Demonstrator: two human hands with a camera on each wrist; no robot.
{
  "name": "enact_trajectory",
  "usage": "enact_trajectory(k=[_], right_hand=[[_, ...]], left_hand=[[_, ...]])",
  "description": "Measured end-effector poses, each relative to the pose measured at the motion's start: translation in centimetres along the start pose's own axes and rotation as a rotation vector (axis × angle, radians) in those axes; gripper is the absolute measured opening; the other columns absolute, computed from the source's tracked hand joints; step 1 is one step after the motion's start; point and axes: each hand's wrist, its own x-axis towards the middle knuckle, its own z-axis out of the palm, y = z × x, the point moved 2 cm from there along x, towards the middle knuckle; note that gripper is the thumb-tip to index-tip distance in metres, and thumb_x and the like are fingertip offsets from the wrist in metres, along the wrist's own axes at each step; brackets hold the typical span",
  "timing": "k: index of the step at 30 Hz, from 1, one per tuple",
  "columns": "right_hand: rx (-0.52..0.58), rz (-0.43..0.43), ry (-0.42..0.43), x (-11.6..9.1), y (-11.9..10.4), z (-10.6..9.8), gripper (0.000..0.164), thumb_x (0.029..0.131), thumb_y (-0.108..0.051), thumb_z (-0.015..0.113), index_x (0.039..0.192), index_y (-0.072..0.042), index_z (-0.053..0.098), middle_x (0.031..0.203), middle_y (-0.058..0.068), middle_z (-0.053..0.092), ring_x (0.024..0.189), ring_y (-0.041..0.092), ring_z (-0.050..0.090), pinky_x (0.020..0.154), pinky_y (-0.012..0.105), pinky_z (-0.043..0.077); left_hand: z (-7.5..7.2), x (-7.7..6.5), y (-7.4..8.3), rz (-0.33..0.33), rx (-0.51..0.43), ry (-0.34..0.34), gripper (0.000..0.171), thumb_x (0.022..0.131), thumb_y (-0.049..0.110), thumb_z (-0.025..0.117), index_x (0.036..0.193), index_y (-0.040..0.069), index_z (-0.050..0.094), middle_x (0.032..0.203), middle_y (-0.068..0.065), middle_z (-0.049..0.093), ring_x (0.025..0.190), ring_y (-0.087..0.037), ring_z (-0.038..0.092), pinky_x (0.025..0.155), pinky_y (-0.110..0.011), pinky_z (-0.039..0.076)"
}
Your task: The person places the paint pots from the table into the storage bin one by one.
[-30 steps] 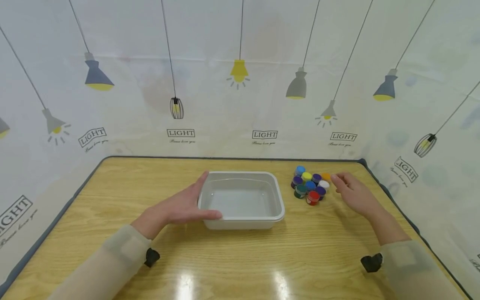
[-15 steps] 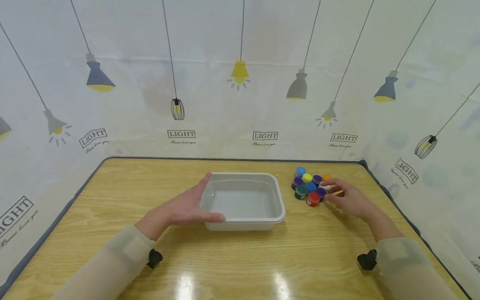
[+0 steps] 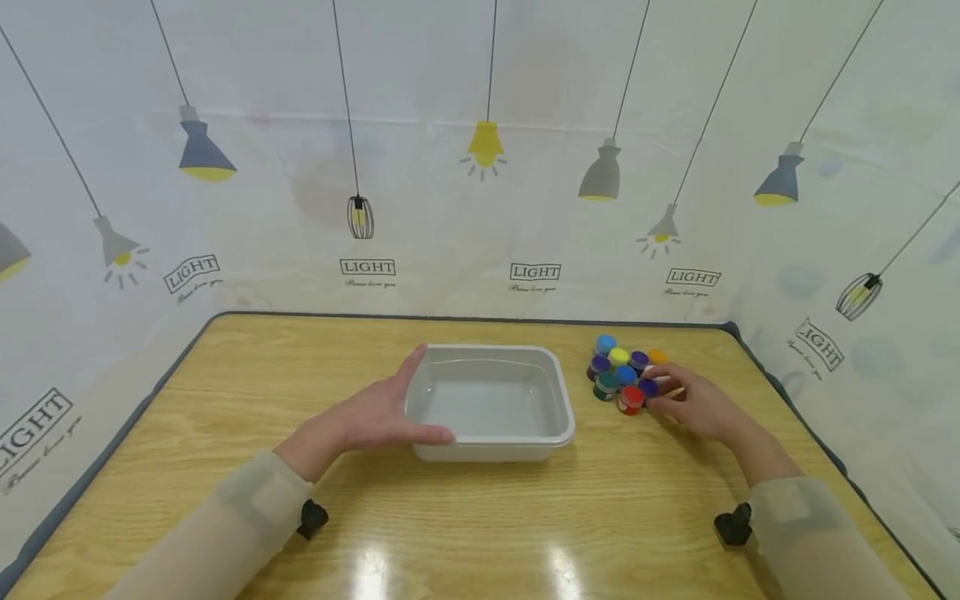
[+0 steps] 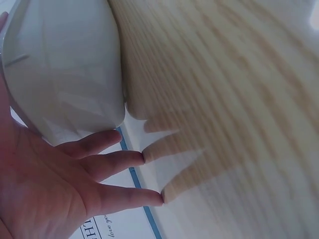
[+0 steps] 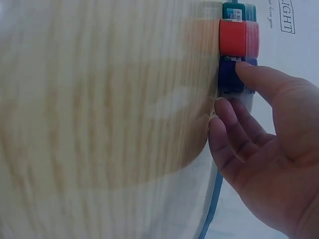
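A white plastic tub (image 3: pixel 487 451) stands on the table at the middle of the head view. My left hand (image 3: pixel 378 412) spans its left end, thumb along the near rim. In the left wrist view the other fingers (image 4: pixel 117 160) are straight and spread, tips down by the tub's wall (image 4: pixel 65 64). Small paint jars cluster right of the tub, among them a red jar (image 3: pixel 631 401) and a green jar (image 3: pixel 606 387). My right hand (image 3: pixel 701 406) holds a purple jar (image 3: pixel 648 389) at the cluster's near right, thumb on its side. A white jar behind is mostly hidden by the fingers.
The other jars, blue (image 3: pixel 625 377), yellow (image 3: pixel 618 357), light blue (image 3: pixel 605 343) and orange (image 3: pixel 657 357) among them, stand closely packed. The wooden table (image 3: pixel 480 517) ends at a dark edge against a lamp-printed backdrop (image 3: pixel 420 183).
My right hand has come from the orange jar nearer to me, to the purple jar at the cluster's near right. The left hand stays at the tub.
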Motion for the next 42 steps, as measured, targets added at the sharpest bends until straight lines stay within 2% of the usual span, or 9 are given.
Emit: enact_trajectory(k=[8, 12, 20, 25, 32, 36, 42], right_hand=[[-0.013, 0.003, 0.014, -0.4, 0.0, -0.2, 0.044, 0.109, -0.027, 0.072, 0.145, -0.008, 0.055, 0.145, 0.032, 0.059, 0.112, 0.034, 0.071, 0.085, 0.039, 0.062], [-0.041, 0.008, 0.049, -0.8, 0.0, -0.5, 0.044, 0.108, -0.031, 0.073, 0.141, -0.007, 0.056, 0.145, 0.031, 0.060, 0.113, 0.036, 0.070, 0.084, 0.041, 0.063], [-0.018, 0.013, 0.121, -1.5, -0.6, -1.4, 0.052, 0.109, -0.038, 0.071, 0.144, -0.004, 0.054, 0.147, 0.031, 0.059, 0.115, 0.036, 0.066, 0.084, 0.034, 0.059], [0.022, -0.002, 0.162, -1.8, -1.8, -1.5, 0.056, 0.110, -0.039, 0.070, 0.148, -0.004, 0.051, 0.145, 0.027, 0.059, 0.117, 0.035, 0.067, 0.082, 0.028, 0.060], [0.106, -0.068, 0.207, -2.0, -4.6, -1.5, 0.056, 0.111, -0.035, 0.069, 0.154, -0.005, 0.049, 0.144, 0.021, 0.058, 0.117, 0.031, 0.072, 0.088, 0.028, 0.064], [0.125, -0.104, 0.208, -1.8, -6.2, -1.3, 0.056, 0.110, -0.034, 0.070, 0.155, -0.006, 0.050, 0.146, 0.020, 0.059, 0.119, 0.030, 0.071, 0.088, 0.022, 0.063], [0.142, -0.147, 0.194, -1.1, -8.6, -0.6, 0.055, 0.109, -0.034, 0.072, 0.154, -0.010, 0.053, 0.148, 0.017, 0.061, 0.124, 0.034, 0.071, 0.086, 0.021, 0.061]], left_hand=[[0.2, 0.2, -0.1, -0.012, -0.006, -0.004, 0.147, 0.078, 0.075, 0.087, 0.178, 0.025, -0.009, 0.164, -0.028, 0.050, 0.133, -0.035, 0.061, 0.117, -0.060, 0.049], [0.3, 0.4, -0.2, -0.009, -0.021, -0.002, 0.148, 0.077, 0.073, 0.089, 0.178, 0.024, -0.008, 0.161, -0.027, 0.053, 0.130, -0.034, 0.062, 0.116, -0.059, 0.050], [0.3, 0.3, -0.2, -0.007, -0.021, 0.002, 0.147, 0.078, 0.072, 0.089, 0.178, 0.022, -0.006, 0.160, -0.027, 0.054, 0.129, -0.033, 0.063, 0.117, -0.058, 0.050], [0.1, 0.2, -0.1, -0.008, 0.004, -0.002, 0.147, 0.078, 0.074, 0.087, 0.178, 0.023, -0.008, 0.162, -0.030, 0.051, 0.133, -0.036, 0.062, 0.117, -0.059, 0.049], [-0.2, -0.1, 0.1, -0.001, 0.001, 0.001, 0.147, 0.078, 0.072, 0.088, 0.178, 0.021, -0.007, 0.160, -0.029, 0.053, 0.131, -0.036, 0.062, 0.116, -0.059, 0.050], [-0.2, -0.1, 0.2, 0.002, -0.003, 0.000, 0.146, 0.079, 0.071, 0.088, 0.178, 0.021, -0.007, 0.158, -0.026, 0.054, 0.128, -0.034, 0.062, 0.114, -0.058, 0.051], [-0.1, 0.0, 0.2, 0.000, -0.011, -0.001, 0.146, 0.079, 0.071, 0.088, 0.178, 0.021, -0.006, 0.158, -0.027, 0.054, 0.128, -0.034, 0.063, 0.113, -0.058, 0.052]])
